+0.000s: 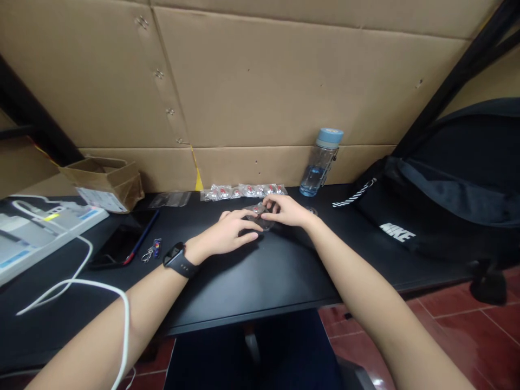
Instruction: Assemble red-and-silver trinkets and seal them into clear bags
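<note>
At the front of a smooth black desk (252, 292), a seated person's forearms reach inward, a white cable (127, 330) looping over the left one and a black-banded wristwatch (179, 260) on that wrist. Farther in, the hands meet at a small clear plastic packet with a red-marked, silvery piece (256, 208), on or just above the desktop. The left hand (228, 233) lies palm down, fingers stretched toward the packet, thumb held apart from them. The right hand (289, 210) curls at the packet's right side; I cannot tell whether its fingertips pinch the plastic. The step in hand looks like handling this one packet; the next move, I judge, calls for a light, sure pinch on slippery film. Just beyond lies a row of similar clear packets with silvery round pieces (248, 190). To its right stands a clear bottle with a pale blue lid (314, 172), before a tan cardboard wall (260, 86).
</note>
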The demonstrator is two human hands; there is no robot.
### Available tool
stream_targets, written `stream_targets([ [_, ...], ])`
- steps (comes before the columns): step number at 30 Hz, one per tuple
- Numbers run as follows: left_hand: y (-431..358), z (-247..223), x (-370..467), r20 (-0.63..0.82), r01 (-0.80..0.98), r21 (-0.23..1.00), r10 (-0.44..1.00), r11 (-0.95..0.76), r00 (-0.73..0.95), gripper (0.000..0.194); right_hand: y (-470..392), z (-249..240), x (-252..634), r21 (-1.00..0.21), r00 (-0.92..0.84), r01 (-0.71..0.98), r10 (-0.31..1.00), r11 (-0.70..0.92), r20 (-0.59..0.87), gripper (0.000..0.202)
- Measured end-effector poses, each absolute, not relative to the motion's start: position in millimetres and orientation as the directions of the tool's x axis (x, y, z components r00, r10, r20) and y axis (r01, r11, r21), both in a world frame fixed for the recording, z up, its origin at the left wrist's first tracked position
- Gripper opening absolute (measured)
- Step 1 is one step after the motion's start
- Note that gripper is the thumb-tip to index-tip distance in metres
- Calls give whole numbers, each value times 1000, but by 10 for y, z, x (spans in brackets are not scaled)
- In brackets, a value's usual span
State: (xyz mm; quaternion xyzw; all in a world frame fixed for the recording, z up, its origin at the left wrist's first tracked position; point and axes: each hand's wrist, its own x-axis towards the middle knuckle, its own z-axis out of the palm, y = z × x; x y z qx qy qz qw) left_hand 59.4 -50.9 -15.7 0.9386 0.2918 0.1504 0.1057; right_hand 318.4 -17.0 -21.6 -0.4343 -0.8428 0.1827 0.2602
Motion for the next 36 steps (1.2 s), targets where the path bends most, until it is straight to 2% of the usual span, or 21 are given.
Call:
stream_targets([
  [2,-474,-122,571,285,480,327,570,-814,771,29,-145,-196,3301,-580,-504,592,819,559,275,21],
  [4,-440,-126,565,353,437,356,552,-826,755,37,-129,-202,3359,-566,-509,598,814,567,278,16],
  [6,-411,-164,576,411,452,348,567,-822,714,49,-126,-225,3346,-538,-523,610,805,582,280,26],
  [8,-387,-215,597,440,546,295,619,-784,650,53,-135,-245,3280,-514,-536,610,791,604,293,38],
  [11,-359,-268,629,437,684,184,682,-706,586,37,-158,-246,3162,-482,-539,597,766,641,352,38],
  [14,-336,-280,648,410,708,158,698,-688,587,13,-173,-223,3111,-471,-552,576,743,668,379,19],
  [17,-330,-268,651,397,707,208,719,-676,571,14,-169,-199,3148,-498,-572,543,732,676,370,8],
  [22,-352,-208,636,332,758,385,845,-526,418,18,-163,-178,3201,-606,-568,506,766,614,301,15],
  [25,-359,-185,651,284,766,464,894,-445,347,26,-169,-203,3131,-641,-514,556,825,529,235,25],
  [29,-355,-242,728,305,812,420,906,-404,293,33,-173,-295,3012,-536,-414,715,890,449,193,31],
  [33,-362,-322,793,343,857,318,892,-405,294,26,-180,-372,2994,-408,-383,777,874,480,300,10],
  [36,-374,-342,781,408,844,258,845,-470,346,12,-200,-357,3017,-374,-437,721,802,583,407,26],
])
